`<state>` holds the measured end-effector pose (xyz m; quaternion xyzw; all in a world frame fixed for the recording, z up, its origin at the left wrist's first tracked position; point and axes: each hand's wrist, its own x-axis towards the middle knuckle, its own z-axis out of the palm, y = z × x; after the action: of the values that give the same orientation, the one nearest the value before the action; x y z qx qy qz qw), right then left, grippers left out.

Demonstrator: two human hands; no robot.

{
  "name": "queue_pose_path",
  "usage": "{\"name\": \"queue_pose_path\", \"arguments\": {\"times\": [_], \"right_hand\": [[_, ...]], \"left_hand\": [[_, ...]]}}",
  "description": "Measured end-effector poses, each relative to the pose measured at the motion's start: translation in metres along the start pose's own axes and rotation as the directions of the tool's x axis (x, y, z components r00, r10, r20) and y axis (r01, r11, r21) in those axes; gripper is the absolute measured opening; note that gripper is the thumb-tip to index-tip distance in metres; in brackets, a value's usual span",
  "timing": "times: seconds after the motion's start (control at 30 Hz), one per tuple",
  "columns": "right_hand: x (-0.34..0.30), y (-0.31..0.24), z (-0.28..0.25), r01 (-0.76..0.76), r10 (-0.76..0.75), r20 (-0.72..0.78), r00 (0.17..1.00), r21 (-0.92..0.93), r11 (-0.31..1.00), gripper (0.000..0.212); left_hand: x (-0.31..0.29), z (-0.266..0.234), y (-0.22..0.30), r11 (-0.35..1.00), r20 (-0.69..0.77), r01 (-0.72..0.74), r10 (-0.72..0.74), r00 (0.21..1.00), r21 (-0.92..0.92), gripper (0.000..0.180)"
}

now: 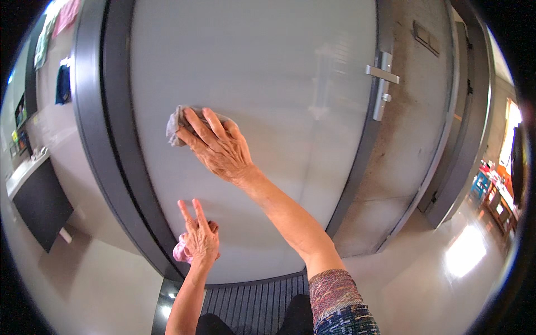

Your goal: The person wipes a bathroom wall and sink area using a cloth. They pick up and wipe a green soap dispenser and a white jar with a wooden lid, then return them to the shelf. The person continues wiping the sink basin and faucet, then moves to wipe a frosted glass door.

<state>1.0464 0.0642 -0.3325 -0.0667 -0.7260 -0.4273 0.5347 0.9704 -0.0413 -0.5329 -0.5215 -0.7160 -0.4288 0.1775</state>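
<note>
A pale grey, frosted-looking door panel [257, 67] in a dark frame fills the middle of the view. Against its surface my right hand [219, 149] presses a crumpled grey cloth [175, 128], fingers bent over it, left of the panel's middle. Lower down, near the panel's left edge, my left hand [201, 241] has two fingers stretched up and the others curled around a bunched pink cloth [182, 250]. Whether those two fingertips touch the panel I cannot tell. On the door's right side is a silver lever handle [382, 75], apart from both hands.
Left of the dark door frame [92, 89] stands a white washbasin [27, 172] on a dark cabinet. Hanging clothes show at the upper left. A wall switch [426, 38] is right of the handle. Below the door lies a dark ribbed mat [251, 304]; a cluttered table is far right.
</note>
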Motion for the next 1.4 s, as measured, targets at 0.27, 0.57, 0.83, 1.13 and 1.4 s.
{"name": "queue_pose_path", "arguments": {"times": [0.27,0.57,0.83,1.13,1.4], "right_hand": [[-0.001,0.112,-0.044,-0.398,0.362,-0.167,0.917,-0.316,0.861,0.050],[-0.065,0.180,-0.065,-0.652,0.581,-0.305,0.754,-0.449,0.611,0.056],[-0.065,0.186,-0.060,-0.792,0.724,-0.325,0.609,-0.300,0.531,0.079],[-0.037,0.166,-0.053,-0.431,0.388,-0.210,0.898,-0.233,0.872,0.075],[-0.135,0.177,-0.072,-0.731,0.642,-0.355,0.680,-0.399,0.554,0.062]], "left_hand": [[-0.002,0.008,-0.006,0.998,-0.066,-0.014,0.018,0.998,0.058,0.099],[-0.001,0.005,-0.005,0.998,-0.122,-0.044,0.049,0.991,0.040,0.104],[0.000,0.010,-0.004,0.999,-0.093,-0.027,0.030,0.995,0.035,0.104],[0.001,0.013,-0.001,0.999,-0.079,0.022,-0.019,0.997,0.037,0.108],[0.000,0.010,-0.002,0.994,-0.120,-0.043,0.055,0.991,0.101,0.110]]}}
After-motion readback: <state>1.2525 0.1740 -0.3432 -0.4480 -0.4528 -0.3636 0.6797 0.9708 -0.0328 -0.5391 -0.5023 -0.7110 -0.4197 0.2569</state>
